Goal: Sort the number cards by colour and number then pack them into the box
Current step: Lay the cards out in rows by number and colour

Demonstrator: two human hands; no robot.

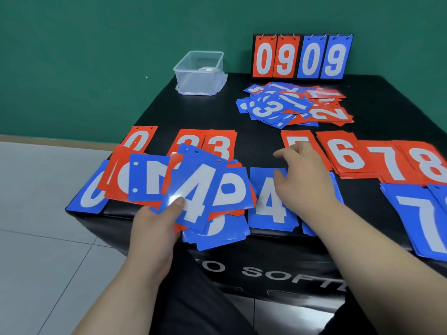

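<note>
Left grip [157, 221] is pinching fanned cards [200, 187] at the bench's [193, 112] front edge, numbers showing for sorting; right grip [302, 175], relaxed and empty, is hovering over the blue 4 pile [268, 209].

Number cards [294, 106]: red or blue, white digits. Scoreboard [300, 56]: two red panels, two blue, white numerals. Worktop [205, 112]: black, white lettering on front. Box [199, 73]: clear, colourless. Wall [96, 44]: green. Floor [48, 213]: pale grey tiles.
</note>
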